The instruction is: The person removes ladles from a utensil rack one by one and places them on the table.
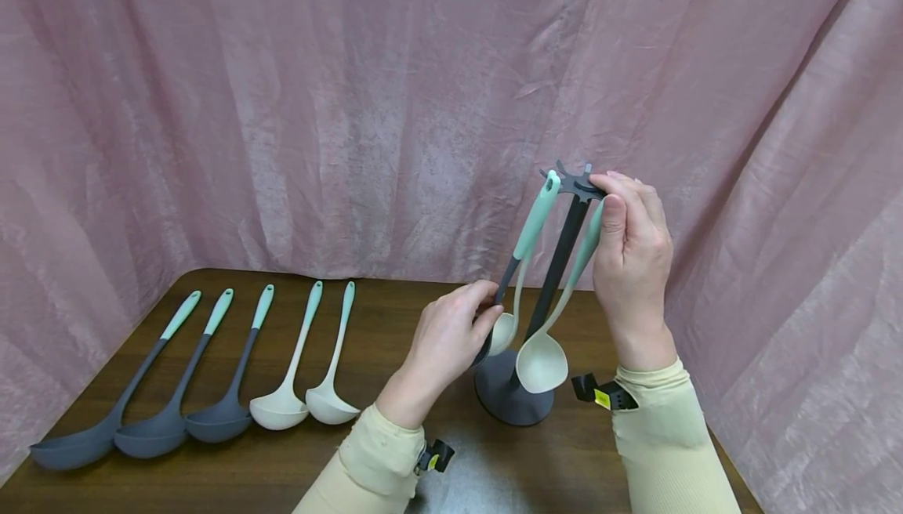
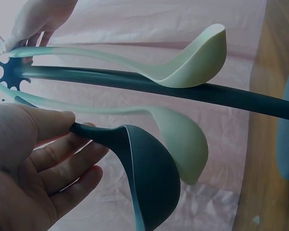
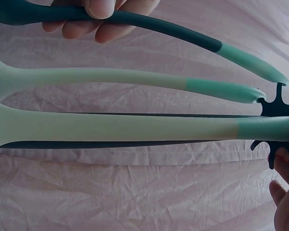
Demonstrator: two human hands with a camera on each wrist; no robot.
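Two sleeves [image 1: 673,428]; left fingers [image 2: 82,161] pinch one ladle [image 2: 156,175]; outstretched right fingers [image 1: 636,199] touch one rack [image 1: 562,255].

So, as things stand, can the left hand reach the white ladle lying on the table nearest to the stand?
Likely yes: only bare table separates the left hand from that white ladle. But it holds a dark ladle at the stand, which it would probably have to release first.

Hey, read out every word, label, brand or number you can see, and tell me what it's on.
Nothing is legible.
Left wrist's yellow label: any print is too small to read.
Right wrist's yellow label: also too small.
Ladles and stand: no text visible.
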